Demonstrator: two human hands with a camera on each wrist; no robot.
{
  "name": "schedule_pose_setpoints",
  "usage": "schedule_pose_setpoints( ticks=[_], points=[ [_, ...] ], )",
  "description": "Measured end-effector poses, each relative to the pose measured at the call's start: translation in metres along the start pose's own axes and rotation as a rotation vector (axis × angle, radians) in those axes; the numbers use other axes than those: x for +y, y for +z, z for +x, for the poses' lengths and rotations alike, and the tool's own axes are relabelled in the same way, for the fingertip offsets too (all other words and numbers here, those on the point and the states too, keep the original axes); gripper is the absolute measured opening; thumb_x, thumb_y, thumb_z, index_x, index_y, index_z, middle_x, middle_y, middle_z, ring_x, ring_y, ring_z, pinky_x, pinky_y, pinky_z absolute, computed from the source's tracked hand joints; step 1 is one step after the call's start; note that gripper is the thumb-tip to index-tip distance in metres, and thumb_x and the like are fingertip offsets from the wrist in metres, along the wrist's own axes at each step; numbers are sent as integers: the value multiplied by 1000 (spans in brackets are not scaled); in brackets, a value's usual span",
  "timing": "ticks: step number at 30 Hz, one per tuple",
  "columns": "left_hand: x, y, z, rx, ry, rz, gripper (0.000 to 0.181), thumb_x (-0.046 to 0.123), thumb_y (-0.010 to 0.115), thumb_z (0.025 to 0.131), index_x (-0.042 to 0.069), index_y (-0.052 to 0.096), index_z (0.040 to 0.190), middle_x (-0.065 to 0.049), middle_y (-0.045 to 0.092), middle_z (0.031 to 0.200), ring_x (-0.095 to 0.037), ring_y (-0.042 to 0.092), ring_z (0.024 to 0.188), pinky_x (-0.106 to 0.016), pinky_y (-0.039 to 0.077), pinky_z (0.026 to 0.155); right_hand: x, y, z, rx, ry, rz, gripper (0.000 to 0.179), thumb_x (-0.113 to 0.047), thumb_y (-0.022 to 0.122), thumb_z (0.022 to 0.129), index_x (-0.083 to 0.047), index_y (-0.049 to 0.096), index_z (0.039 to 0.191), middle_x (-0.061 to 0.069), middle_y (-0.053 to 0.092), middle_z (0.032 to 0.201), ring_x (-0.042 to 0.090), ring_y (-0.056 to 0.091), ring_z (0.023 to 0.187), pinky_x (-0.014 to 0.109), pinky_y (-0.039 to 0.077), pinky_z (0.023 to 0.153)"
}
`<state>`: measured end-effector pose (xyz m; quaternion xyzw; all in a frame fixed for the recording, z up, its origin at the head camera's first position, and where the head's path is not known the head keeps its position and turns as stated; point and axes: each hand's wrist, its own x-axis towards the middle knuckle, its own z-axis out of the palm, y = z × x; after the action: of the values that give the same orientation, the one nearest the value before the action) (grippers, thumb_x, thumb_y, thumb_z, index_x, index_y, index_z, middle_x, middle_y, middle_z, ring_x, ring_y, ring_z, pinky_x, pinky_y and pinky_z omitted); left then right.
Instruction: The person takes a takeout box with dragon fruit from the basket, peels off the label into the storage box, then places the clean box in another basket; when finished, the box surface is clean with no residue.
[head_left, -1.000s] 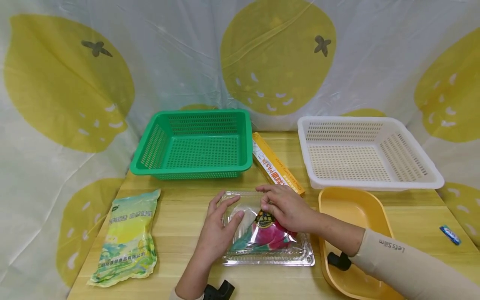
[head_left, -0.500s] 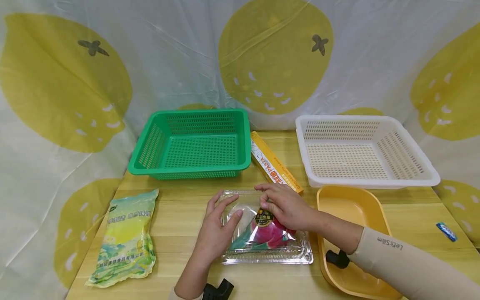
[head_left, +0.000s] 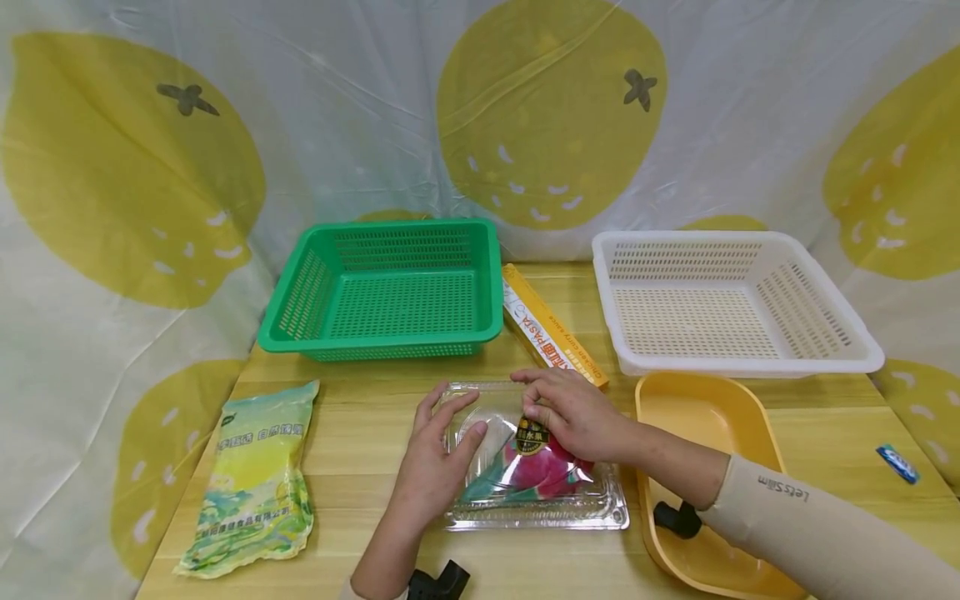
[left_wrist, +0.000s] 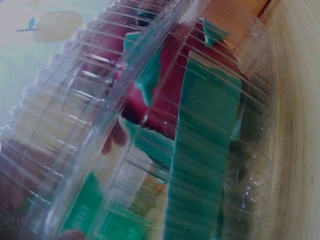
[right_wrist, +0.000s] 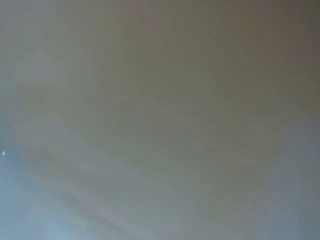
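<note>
A clear plastic clamshell box (head_left: 540, 521) lies on the wooden table, its lid down. Inside it are dark-red and green pieces (head_left: 543, 475), which also show close up as a green strip (left_wrist: 202, 150) in the left wrist view. My left hand (head_left: 431, 467) rests on the lid's left side with fingers spread. A black-and-gold label (head_left: 534, 435) sits on the lid. My right hand (head_left: 573, 412) bends over the lid, thumb and forefinger pinching at the label's upper edge. Its other fingers hide part of the box. The right wrist view is only a blur.
Behind stand a green basket (head_left: 382, 342) and a white basket (head_left: 750, 367), with a yellow-orange pasta box (head_left: 551, 329) lying between them. A yellow-green packet (head_left: 255, 479) lies left. An orange tub (head_left: 697, 408) sits under the right forearm; a small blue wrapper (head_left: 897, 463) is far right.
</note>
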<state>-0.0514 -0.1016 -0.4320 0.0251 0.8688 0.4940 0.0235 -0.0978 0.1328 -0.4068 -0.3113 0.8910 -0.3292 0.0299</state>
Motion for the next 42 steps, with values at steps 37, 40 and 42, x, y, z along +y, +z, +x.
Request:
schedule_pose_setpoints(
  ticks=[37, 40, 42],
  points=[
    [0, 0, 1, -1, -12, -6, 43, 33, 71, 96, 30, 62, 139, -9, 28, 167, -45, 38, 148, -69, 35, 114, 1, -2, 0, -25, 59, 81, 12, -17, 58, 104, -23, 57, 94, 4, 60, 147, 33, 51, 141, 62, 34, 117],
    [0, 0, 1, -2, -12, -8, 44, 32, 72, 97, 29, 63, 139, -8, 28, 167, -45, 38, 148, -69, 35, 114, 1, -2, 0, -23, 60, 86, 12, -17, 58, 104, -23, 56, 93, 4, 60, 146, 33, 52, 140, 62, 34, 116],
    [1, 0, 1, -2, -11, -8, 44, 32, 72, 96, 28, 63, 139, -9, 28, 167, -45, 38, 148, -69, 35, 114, 1, -2, 0, -22, 58, 86, 12, -18, 57, 104, -23, 56, 94, 4, 61, 146, 33, 52, 140, 62, 35, 116]
  ],
)
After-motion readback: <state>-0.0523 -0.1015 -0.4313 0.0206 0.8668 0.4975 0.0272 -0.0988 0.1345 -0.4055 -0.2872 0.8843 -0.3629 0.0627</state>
